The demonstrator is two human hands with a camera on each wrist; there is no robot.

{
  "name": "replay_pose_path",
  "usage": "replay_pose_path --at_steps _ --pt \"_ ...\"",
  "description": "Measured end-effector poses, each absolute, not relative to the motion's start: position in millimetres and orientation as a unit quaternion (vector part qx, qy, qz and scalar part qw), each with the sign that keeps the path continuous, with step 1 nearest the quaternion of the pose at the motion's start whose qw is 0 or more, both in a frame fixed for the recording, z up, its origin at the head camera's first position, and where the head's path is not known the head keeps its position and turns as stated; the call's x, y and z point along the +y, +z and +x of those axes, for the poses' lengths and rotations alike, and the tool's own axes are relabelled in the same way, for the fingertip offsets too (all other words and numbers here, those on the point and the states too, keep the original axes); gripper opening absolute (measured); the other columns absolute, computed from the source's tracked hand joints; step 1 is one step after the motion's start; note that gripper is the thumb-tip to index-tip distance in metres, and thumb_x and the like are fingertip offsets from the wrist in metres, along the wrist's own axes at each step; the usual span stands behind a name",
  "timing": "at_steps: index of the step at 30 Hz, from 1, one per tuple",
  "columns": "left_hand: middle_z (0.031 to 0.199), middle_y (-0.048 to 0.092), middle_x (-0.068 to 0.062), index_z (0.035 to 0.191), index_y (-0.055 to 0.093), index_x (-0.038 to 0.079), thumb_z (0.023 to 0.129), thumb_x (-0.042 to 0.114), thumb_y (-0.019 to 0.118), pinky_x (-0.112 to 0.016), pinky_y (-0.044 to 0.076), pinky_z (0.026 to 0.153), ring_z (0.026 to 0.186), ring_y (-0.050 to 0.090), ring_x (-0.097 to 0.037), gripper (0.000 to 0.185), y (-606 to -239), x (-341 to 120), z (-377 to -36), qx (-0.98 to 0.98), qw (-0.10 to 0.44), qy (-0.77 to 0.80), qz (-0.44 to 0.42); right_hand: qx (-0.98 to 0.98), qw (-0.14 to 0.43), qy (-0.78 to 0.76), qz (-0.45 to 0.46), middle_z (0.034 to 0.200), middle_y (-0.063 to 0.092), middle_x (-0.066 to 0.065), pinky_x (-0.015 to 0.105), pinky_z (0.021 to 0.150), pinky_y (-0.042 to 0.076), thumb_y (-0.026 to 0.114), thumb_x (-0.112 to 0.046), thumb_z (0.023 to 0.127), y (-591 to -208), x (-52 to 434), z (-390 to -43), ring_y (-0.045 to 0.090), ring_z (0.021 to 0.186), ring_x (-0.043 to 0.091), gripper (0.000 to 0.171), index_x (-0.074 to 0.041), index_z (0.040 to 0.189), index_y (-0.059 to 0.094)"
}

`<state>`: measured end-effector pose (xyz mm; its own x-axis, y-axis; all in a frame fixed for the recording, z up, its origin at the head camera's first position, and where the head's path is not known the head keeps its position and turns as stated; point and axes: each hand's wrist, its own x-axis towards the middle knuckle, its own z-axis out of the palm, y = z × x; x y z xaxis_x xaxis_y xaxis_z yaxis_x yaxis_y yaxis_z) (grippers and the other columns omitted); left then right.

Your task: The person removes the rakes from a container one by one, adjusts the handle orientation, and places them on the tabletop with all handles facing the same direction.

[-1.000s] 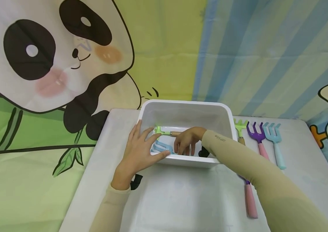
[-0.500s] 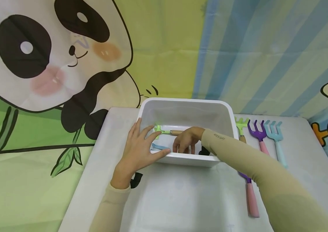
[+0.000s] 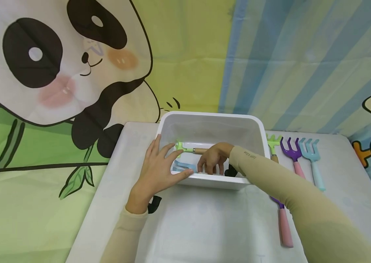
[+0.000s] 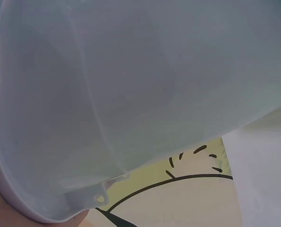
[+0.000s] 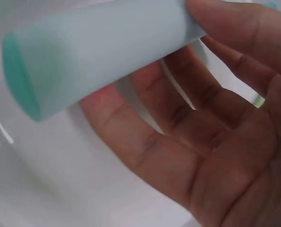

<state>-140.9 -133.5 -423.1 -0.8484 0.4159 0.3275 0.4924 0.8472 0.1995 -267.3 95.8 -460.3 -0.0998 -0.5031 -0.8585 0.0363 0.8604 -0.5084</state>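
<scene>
Inside the white plastic bin (image 3: 211,114), my right hand (image 3: 212,159) holds a light-blue hand fork (image 3: 185,166) near the front wall. The right wrist view shows its pale aqua handle (image 5: 107,52) between my thumb and fingertips. My left hand (image 3: 159,164) lies spread over the bin's front left corner, thumb on the front rim and fingers along the left rim. Deeper in the bin lies a green hand rake (image 3: 185,149) with a wooden handle, partly behind the right hand. The left wrist view shows the bin's outer wall (image 4: 154,85) and little of the hand.
Right of the bin, a green rake (image 3: 273,143), a purple fork with pink handle (image 3: 292,151) and a light-blue fork (image 3: 311,157) lie in a row on the white table (image 3: 205,223). Nearer, another pink-handled tool (image 3: 285,228) is partly under the right arm.
Within the bin the light-blue fork has turned, its tines first lying flat, then edge-on, then partly showing again. Both hands stay nearly in place.
</scene>
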Motion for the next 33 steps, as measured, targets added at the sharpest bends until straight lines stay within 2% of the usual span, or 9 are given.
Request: replay_pose_path --at_steps 9,14,22,33 --pt "0.142 0.054 -0.014 0.13 0.068 0.021 0.085 0.085 0.039 -0.058 0.01 0.117 0.146 0.015 -0.049 0.084 -423 -131 -143 -0.953 0.123 -0.127 -0.246 0.721 0.631 -0.245 -0.15 0.12 0.057 0.013 0.05 0.083 0.055 0.068 -0.002 0.092 -449 110 -277 0.063 0.097 0.027 0.04 -0.012 0.13 0.057" --pt "0.144 0.051 -0.014 0.132 0.067 0.023 0.086 0.084 0.038 -0.058 0.01 0.117 0.146 0.013 -0.049 0.082 -423 -131 -145 -0.954 0.116 -0.116 -0.25 0.724 0.62 -0.263 -0.151 0.12 0.057 0.013 0.046 0.078 0.056 0.066 -0.003 0.093 -443 115 -280 0.062 0.095 0.026 0.042 -0.009 0.133 0.054" --pt "0.144 0.051 -0.014 0.133 0.067 0.022 0.086 0.085 0.036 -0.056 0.005 0.118 0.146 0.013 -0.05 0.083 -420 -132 -144 -0.955 0.11 -0.118 -0.249 0.729 0.597 -0.299 -0.15 0.119 0.053 0.012 0.048 0.078 0.057 0.065 -0.002 0.093 -423 124 -281 0.062 0.093 0.026 0.045 -0.006 0.135 0.05" --pt "0.144 0.051 -0.014 0.131 0.067 0.023 0.086 0.084 0.039 -0.057 0.009 0.118 0.147 0.011 -0.049 0.081 -417 -135 -141 -0.959 0.104 -0.117 -0.238 0.733 0.563 -0.35 -0.148 0.119 0.053 0.016 0.044 0.076 0.058 0.064 -0.005 0.095 -397 150 -281 0.061 0.096 0.026 0.048 0.0 0.139 0.043"
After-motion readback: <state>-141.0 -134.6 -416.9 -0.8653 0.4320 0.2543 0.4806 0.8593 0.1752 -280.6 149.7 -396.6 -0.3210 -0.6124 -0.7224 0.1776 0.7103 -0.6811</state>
